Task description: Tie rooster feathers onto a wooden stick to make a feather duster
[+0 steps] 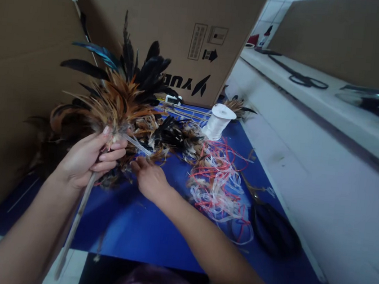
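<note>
Left hand [86, 157] closed on the stick [78, 220], at the base of the feather bunch [116, 91]. Bunch is up at far left, stick's bare end down toward the near edge of the blue desk [165, 239]. Right hand [151, 181] narrow, fingers gathered just beside the clear strip [138, 144]; can't tell if it pinches it.

Risks, my read:
- Left grip eases: quills could slide or splay, since that grip looks like the main hold.
- Strip slack or twisted: could sit loose on the quills.
- Strip drags over the feather heap [173, 135]: could snag stray feathers.
- Right forearm swings right: could sweep the red-and-white strands [218, 185] or bump the black-handled scissors [277, 230].
- Strands pulled: could tip the white spool [220, 120], if any are hooked on it.

Count: 2 hands, 1 stick in hand, 1 bunch held, 1 strip at the hands, 1 spool, 1 scissors on desk, 1 more scissors [306, 80] on the right ledge [332, 103]. Loose feathers and strands: too tangled to count.
</note>
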`<state>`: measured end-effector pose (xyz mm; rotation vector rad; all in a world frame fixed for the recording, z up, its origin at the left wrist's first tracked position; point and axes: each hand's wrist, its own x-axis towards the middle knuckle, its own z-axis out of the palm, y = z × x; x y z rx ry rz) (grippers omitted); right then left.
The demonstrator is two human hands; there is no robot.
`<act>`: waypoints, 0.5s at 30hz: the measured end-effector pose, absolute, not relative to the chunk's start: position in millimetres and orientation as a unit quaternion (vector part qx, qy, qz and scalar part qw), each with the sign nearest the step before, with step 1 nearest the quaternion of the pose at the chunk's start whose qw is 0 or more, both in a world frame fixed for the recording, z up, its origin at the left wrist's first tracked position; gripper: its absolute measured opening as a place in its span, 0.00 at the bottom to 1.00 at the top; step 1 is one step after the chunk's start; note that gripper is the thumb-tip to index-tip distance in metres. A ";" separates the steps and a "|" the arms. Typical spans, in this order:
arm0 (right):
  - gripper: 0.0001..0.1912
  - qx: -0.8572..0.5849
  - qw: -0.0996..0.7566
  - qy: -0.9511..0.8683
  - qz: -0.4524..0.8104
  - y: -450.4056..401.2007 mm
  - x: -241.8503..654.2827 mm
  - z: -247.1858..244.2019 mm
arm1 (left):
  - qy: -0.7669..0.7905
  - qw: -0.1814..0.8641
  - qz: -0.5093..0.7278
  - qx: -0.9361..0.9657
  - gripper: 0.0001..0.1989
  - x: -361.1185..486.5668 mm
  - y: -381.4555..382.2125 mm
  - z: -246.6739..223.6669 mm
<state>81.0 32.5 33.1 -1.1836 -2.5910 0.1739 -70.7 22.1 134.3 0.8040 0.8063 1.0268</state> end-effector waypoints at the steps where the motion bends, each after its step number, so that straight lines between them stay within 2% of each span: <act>1: 0.12 -0.418 0.122 -0.898 0.061 38.9 76.8 28.9 | 0.368 0.716 0.468 0.364 0.12 -72.1 21.2 134.9; 4: 0.12 -0.443 0.087 -0.889 0.076 49.9 78.4 22.9 | 0.378 0.706 0.478 0.361 0.11 -77.5 18.7 136.1; 10: 0.13 -0.476 0.138 -0.869 0.002 23.2 103.6 41.4 | 0.362 0.718 0.472 0.362 0.13 -84.1 20.0 134.9; 13: 0.09 -0.327 0.142 -0.934 0.025 -11.8 98.6 47.6 | 0.346 0.723 0.475 0.363 0.12 -82.9 20.9 133.6; 15: 0.11 -0.205 0.151 -0.965 0.062 -36.3 91.2 41.7 | 0.347 0.729 0.466 0.362 0.14 -82.1 19.9 133.7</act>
